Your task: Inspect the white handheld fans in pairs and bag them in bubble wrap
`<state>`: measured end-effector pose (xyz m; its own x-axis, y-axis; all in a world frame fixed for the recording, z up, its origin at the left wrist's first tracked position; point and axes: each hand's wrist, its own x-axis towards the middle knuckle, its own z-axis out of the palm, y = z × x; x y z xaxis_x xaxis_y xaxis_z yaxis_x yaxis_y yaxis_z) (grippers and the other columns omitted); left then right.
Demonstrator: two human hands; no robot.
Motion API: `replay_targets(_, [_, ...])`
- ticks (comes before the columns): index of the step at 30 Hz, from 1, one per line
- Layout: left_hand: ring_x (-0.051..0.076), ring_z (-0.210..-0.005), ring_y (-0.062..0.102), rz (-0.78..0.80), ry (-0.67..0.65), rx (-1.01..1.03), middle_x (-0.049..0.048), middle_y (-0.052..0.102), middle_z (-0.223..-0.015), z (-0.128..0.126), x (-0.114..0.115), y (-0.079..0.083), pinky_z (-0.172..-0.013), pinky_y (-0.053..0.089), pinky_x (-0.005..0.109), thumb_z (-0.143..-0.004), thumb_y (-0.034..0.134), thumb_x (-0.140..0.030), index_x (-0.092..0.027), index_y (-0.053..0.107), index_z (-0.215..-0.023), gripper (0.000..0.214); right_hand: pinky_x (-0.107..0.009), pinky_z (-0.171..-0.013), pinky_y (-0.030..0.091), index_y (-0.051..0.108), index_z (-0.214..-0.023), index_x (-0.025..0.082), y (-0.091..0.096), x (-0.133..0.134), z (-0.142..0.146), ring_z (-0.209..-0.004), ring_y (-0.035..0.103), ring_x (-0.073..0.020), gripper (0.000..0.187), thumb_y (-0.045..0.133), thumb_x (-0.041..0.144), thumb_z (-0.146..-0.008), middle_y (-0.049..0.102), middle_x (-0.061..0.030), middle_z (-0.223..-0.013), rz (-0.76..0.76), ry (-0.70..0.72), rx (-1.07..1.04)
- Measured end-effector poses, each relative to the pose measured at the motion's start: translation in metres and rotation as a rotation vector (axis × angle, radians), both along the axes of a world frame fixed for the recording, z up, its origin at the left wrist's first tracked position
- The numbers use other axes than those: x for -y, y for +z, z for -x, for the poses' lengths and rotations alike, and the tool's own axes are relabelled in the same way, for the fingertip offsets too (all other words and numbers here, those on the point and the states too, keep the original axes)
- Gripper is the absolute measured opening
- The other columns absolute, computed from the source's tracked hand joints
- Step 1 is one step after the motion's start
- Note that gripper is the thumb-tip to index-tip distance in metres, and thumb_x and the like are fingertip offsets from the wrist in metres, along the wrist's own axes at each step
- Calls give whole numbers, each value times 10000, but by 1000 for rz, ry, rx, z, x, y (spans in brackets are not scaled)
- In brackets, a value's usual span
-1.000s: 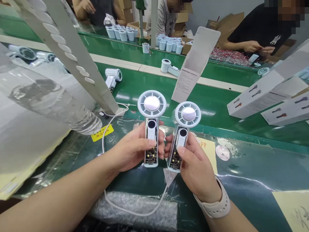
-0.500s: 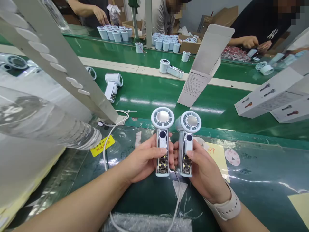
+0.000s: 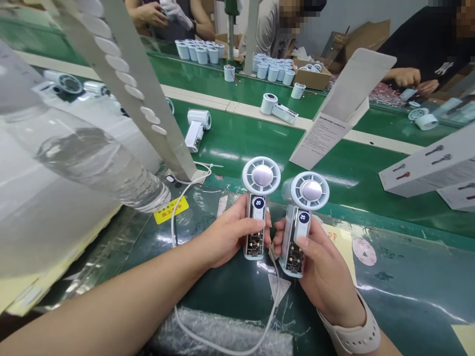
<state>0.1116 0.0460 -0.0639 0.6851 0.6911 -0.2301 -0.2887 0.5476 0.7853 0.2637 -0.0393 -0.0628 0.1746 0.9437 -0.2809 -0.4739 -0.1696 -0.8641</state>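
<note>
My left hand [image 3: 226, 237] is wrapped round the handle of a small white handheld fan [image 3: 260, 198], held upright, thumb on its front. My right hand [image 3: 321, 269] grips a second fan of the same kind [image 3: 304, 212], also upright, just to the right of the first. Both fans have a round head and a clear handle that shows the circuit board. A small dark display on each handle is lit with the number 20. A white cable [image 3: 226, 341] runs from under the fans down across a sheet of bubble wrap [image 3: 222, 336].
A green conveyor belt [image 3: 237, 143] carries more fans [image 3: 196, 126], [image 3: 276, 106]. White fan boxes [image 3: 426, 168] and an open carton flap [image 3: 341, 109] stand at right. A big clear bottle [image 3: 74, 153] lies left. Other people work across the belt beside rows of blue cylinders [image 3: 200, 52].
The displays on both fan handles have lit up with 20; earlier they were dark. The fans drifted slightly to the right in view while staying side by side in my hands.
</note>
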Motion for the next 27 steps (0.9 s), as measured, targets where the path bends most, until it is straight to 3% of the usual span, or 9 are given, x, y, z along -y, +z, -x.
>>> replay_targets(4, [118, -614, 565, -20, 87, -46, -17, 581, -796, -3, 1, 4, -597, 448, 290, -751, 688, -300, -194, 437, -953, 339, -237, -597, 539, 644, -938, 226, -1, 1, 1, -679, 607, -130, 204, 680, 406, -848, 660, -16, -875, -1, -7, 2])
replay_targets(9, [140, -665, 583, -218, 2, 13, -8, 578, -824, 2, 2, 5, -629, 451, 315, -766, 720, -375, -200, 444, -974, 386, -247, -642, 552, 632, -981, 224, 1, 4, 0, -728, 624, -141, 234, 682, 414, -854, 662, -24, -907, -104, 64, 17])
replay_targets(13, [158, -703, 593, -366, -18, -41, 5, 595, -797, 4, 3, 0, -663, 442, 321, -818, 692, -428, -194, 455, -996, 377, -244, -640, 553, 629, -960, 208, 5, 4, -1, -714, 617, -134, 259, 698, 425, -838, 656, -27, -897, -116, 33, -1])
replay_targets(19, [164, -716, 596, -349, 25, -49, 24, 597, -888, 2, 7, -1, -670, 463, 337, -815, 698, -407, -196, 470, -1017, 371, -258, -647, 552, 621, -956, 204, 5, 2, 2, -734, 625, -144, 278, 701, 433, -820, 655, -34, -919, -106, 44, -67])
replay_targets(27, [197, -717, 613, -266, 60, -72, 41, 617, -857, 1, 8, 6, -631, 483, 352, -801, 675, -353, -205, 480, -944, 284, -279, -653, 537, 639, -964, 210, 3, 4, 3, -741, 617, -157, 234, 654, 414, -850, 654, -34, -872, -154, 63, -2])
